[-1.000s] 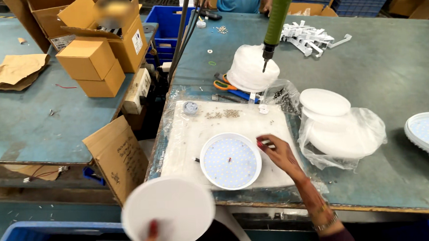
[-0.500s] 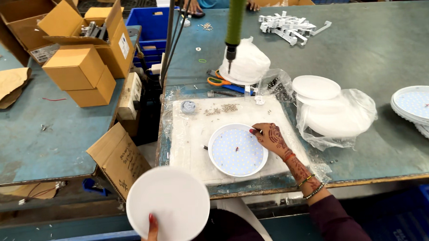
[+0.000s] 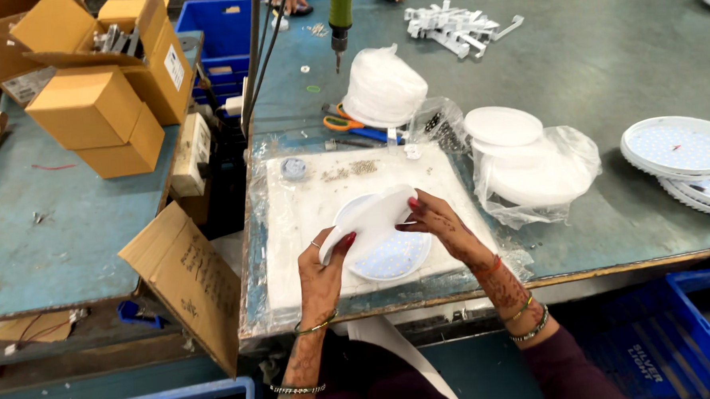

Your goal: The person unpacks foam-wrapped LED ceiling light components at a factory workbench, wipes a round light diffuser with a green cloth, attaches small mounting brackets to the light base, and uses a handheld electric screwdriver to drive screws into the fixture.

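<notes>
The white round cover [image 3: 370,216] was in both your hands, tilted over the round tray with the dotted white board [image 3: 393,258], which lay on the white work mat [image 3: 293,250] in the middle of the bench [image 3: 604,61]. The cover's far edge seemed to touch or nearly touch the tray's rim, while its near edge was lifted, so I judged that the cover was brought to the tray but not seated on it yet. To press it flat and fix it was the part that remained, as far as I could see.

Your left hand [image 3: 322,269] gripped the cover's lower left edge, the thumb on top and the fingers closed under it. Your right hand [image 3: 436,220] held the right edge with the fingers bent around the rim; how firmly they pressed, I could not tell.

Small screws [image 3: 352,170] lay loose on the mat's far side, beside a small round grey thing [image 3: 294,169]. A hanging screwdriver [image 3: 339,17] pointed down above the bench, not in use. To the right stood a stack of white covers in clear plastic [image 3: 529,160], and farther right some round trays with boards [image 3: 676,149] waited without covers, so several pieces seemed to be not done. Cardboard boxes [image 3: 96,123] stood on the left.
</notes>
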Tool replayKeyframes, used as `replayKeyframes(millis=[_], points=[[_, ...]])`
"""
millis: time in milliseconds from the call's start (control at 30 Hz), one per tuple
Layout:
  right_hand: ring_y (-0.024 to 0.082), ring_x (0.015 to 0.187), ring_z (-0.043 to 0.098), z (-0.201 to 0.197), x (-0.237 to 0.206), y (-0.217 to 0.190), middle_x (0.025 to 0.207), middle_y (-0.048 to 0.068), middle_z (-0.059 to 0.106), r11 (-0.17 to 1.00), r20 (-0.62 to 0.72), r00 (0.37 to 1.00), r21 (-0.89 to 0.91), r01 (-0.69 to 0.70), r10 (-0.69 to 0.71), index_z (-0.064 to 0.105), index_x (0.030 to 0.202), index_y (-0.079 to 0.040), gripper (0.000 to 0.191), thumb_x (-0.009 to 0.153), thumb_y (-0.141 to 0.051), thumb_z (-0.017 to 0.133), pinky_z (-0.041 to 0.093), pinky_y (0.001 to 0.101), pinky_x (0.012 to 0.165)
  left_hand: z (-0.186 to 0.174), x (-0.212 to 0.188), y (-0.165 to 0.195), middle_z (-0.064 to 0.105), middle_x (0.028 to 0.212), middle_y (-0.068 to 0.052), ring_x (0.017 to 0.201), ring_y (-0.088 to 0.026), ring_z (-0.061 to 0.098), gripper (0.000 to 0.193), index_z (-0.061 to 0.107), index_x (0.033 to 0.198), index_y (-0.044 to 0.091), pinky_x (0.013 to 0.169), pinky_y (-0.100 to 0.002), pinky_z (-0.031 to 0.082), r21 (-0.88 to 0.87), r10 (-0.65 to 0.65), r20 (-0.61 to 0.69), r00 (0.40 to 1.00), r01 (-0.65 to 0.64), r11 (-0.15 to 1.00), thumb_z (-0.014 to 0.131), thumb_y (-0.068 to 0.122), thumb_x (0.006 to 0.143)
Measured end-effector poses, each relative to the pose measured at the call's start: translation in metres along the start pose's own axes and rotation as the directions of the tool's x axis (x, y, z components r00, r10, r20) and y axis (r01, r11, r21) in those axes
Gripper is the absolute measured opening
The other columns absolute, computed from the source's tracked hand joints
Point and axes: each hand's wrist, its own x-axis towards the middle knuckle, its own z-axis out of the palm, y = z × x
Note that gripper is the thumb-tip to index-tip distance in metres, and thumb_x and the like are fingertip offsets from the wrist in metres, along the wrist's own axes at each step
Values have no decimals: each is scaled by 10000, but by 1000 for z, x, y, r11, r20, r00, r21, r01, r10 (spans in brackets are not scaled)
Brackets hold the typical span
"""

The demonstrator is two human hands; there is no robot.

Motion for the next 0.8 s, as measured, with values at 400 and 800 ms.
replayKeyframes(millis=[400, 800], points=[[321, 1489, 414, 28, 5, -16, 1573, 207, 438, 983, -130, 981, 92, 159, -147, 402, 1445, -17, 540, 996, -265, 572, 330, 447, 1239, 34, 29, -29, 579, 1431, -233, 1248, -311, 641, 772, 288, 1580, 43, 984, -377, 531, -224, -217, 42, 975, 221, 949, 688, 124, 926], [276, 1601, 186, 29, -13, -26, 1740, 116, 151, 979, -70, 983, -125, 159, -168, 122, 1647, -61, 937, 964, -564, 522, 167, 413, 1287, 13, 40, -14, 231, 1674, -245, 1558, -337, 251, 1129, 37, 1626, 100, 1227, -400, 208, 118, 66, 236, 970, -96, 988, 773, 440, 840]])
